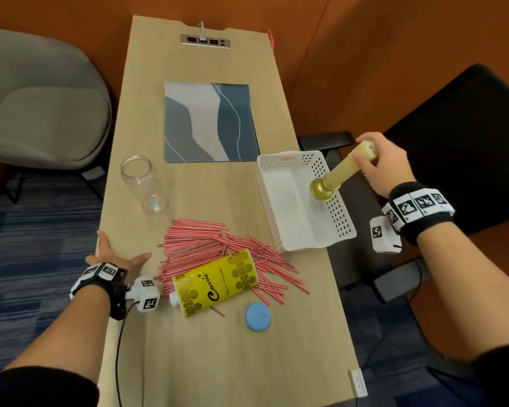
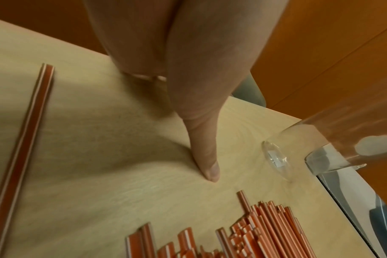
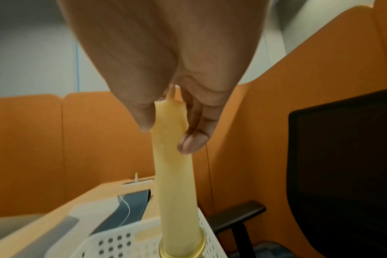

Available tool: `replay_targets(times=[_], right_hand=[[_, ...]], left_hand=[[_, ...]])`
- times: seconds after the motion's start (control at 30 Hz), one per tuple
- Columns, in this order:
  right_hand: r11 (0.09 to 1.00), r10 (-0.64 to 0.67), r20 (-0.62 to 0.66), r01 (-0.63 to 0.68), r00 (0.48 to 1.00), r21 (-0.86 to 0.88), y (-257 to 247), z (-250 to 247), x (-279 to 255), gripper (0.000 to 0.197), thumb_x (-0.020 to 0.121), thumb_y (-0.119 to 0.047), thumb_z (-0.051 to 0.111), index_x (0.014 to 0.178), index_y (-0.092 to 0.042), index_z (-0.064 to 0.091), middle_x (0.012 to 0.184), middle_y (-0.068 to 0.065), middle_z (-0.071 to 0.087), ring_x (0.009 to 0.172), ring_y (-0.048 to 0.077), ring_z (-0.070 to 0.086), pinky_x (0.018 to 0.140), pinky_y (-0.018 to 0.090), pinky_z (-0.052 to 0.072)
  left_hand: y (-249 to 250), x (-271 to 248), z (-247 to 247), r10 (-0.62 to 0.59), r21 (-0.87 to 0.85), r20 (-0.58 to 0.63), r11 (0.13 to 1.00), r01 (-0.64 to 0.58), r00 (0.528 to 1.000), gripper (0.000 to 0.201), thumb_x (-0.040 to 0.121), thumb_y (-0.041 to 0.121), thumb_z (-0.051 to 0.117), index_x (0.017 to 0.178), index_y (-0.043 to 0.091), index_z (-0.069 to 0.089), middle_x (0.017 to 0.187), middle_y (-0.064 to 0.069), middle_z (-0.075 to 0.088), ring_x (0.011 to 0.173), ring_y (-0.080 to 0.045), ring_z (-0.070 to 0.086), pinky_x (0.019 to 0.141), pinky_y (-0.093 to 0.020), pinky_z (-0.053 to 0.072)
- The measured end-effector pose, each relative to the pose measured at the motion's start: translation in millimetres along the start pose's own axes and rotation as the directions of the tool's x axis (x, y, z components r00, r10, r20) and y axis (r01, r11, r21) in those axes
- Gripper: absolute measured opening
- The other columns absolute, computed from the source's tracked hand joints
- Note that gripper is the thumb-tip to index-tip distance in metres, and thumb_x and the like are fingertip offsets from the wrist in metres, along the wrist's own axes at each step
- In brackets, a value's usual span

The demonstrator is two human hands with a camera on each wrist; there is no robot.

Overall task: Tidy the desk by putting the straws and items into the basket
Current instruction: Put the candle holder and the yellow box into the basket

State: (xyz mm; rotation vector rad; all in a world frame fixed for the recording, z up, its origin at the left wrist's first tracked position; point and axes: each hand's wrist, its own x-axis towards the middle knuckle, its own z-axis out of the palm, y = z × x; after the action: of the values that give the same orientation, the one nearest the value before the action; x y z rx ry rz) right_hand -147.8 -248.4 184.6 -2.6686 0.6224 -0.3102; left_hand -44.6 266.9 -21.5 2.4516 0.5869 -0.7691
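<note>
My right hand point(image 1: 376, 164) pinches the top of a pale yellow candle point(image 1: 348, 168) in a gold holder point(image 1: 322, 190); its base hangs tilted over the right side of the white perforated basket point(image 1: 269, 186). In the right wrist view my fingertips point(image 3: 190, 143) grip the candle point(image 3: 177, 174) above the basket point(image 3: 113, 242). A pile of red striped straws point(image 1: 218, 245) lies mid-desk, with a yellow powder bottle point(image 1: 215, 282) on top and a blue round lid point(image 1: 257, 315) in front. My left hand point(image 1: 115, 254) rests flat on the desk's left edge, thumb point(image 2: 207, 157) stretched toward the straws point(image 2: 265, 230).
A clear jar point(image 1: 143, 183) lies on its side left of the pile. A blue-grey mat point(image 1: 209, 121) sits further back, with a socket panel point(image 1: 205, 41) beyond. A black office chair point(image 1: 453, 142) stands right of the desk, a grey armchair point(image 1: 39, 98) to the left.
</note>
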Motion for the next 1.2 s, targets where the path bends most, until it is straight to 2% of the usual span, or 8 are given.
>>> replay_targets(times=[0.33,0.57,0.63,0.7,0.77,0.9,1.03,1.2], right_hand=[[0.988,0.109,0.163,-0.088,0.981,-0.129,0.9,64.4,-1.5,0.034,0.097,-0.029,0.054,0.130,-0.028,0.051,0.114,0.013,0.056,0.104,0.037,0.056,0.087,0.046,0.048],[0.927,0.271,0.081,-0.238,0.959,-0.290,-23.0,45.4,-18.6,0.075,0.092,-0.026,0.062,0.154,-0.025,0.019,0.137,0.019,0.043,0.115,0.039,0.052,0.091,0.047,0.048],[0.939,0.152,-0.070,-0.166,0.986,-0.302,-55.4,44.8,-41.7,0.070,0.089,-0.025,0.064,0.150,-0.022,0.028,0.135,0.017,0.045,0.118,0.037,0.048,0.095,0.048,0.047],[0.979,-0.065,-0.018,0.060,0.998,-0.195,-95.7,63.4,-75.9,0.062,0.087,-0.026,0.066,0.143,-0.022,0.040,0.134,0.013,0.050,0.121,0.033,0.047,0.100,0.047,0.044],[0.961,-0.263,0.300,0.276,0.917,-0.002,-130.4,102.9,-114.6,0.058,0.086,-0.028,0.070,0.138,-0.023,0.048,0.137,0.007,0.051,0.128,0.027,0.044,0.110,0.043,0.035],[0.816,-0.395,0.733,0.577,0.554,0.004,-168.2,197.4,-173.3,0.072,0.076,-0.033,0.078,0.141,-0.023,0.048,0.136,0.005,0.053,0.127,0.027,0.046,0.106,0.043,0.038],[0.742,-0.311,0.795,0.656,0.521,-0.139,-174.6,233.4,-187.5,0.085,0.071,-0.027,0.082,0.144,-0.023,0.039,0.137,0.007,0.050,0.128,0.029,0.045,0.109,0.048,0.034],[0.777,-0.295,0.808,0.621,0.510,-0.108,-168.7,224.3,-180.9,0.064,0.072,-0.029,0.083,0.128,-0.019,0.054,0.122,0.007,0.061,0.114,0.029,0.059,0.098,0.044,0.046]], left_hand=[[-6.9,-6.5,29.8,-0.048,0.048,-0.167,0.997,0.057,0.985,0.113,0.067,0.075,0.066,0.151,0.044,-0.003,0.153,-0.020,0.015,0.139,-0.043,0.019,0.113,-0.065,0.016],[-9.4,-4.6,33.4,-0.049,0.039,-0.168,0.998,0.057,0.985,0.113,0.067,0.074,0.067,0.151,0.043,-0.001,0.152,-0.020,0.018,0.137,-0.043,0.020,0.113,-0.065,0.017],[-10.5,-4.4,31.4,-0.052,0.042,-0.161,0.997,0.059,0.986,0.113,0.067,0.074,0.068,0.151,0.043,-0.001,0.151,-0.020,0.019,0.137,-0.043,0.021,0.112,-0.065,0.018],[-11.6,-4.7,29.2,-0.047,0.045,-0.146,0.998,0.054,0.988,0.114,0.067,0.074,0.068,0.151,0.043,-0.002,0.152,-0.020,0.018,0.138,-0.043,0.021,0.112,-0.065,0.019],[-11.3,-5.6,26.6,-0.040,0.051,-0.129,0.998,0.047,0.991,0.115,0.068,0.074,0.068,0.152,0.043,-0.004,0.154,-0.019,0.017,0.139,-0.043,0.020,0.112,-0.065,0.019],[-10.4,-3.8,25.3,-0.021,0.058,-0.107,0.998,0.028,0.994,0.114,0.069,0.075,0.065,0.152,0.042,-0.005,0.155,-0.017,0.015,0.141,-0.042,0.019,0.113,-0.065,0.019],[-16.0,2.1,26.2,0.002,0.077,-0.088,0.997,0.005,0.996,0.116,0.066,0.079,0.063,0.151,0.044,-0.009,0.155,-0.017,0.015,0.141,-0.042,0.019,0.112,-0.066,0.021],[-16.7,8.2,24.7,0.001,0.061,-0.061,0.998,0.002,0.998,0.117,0.065,0.077,0.064,0.149,0.047,-0.010,0.155,-0.017,0.015,0.140,-0.045,0.021,0.111,-0.066,0.022]])
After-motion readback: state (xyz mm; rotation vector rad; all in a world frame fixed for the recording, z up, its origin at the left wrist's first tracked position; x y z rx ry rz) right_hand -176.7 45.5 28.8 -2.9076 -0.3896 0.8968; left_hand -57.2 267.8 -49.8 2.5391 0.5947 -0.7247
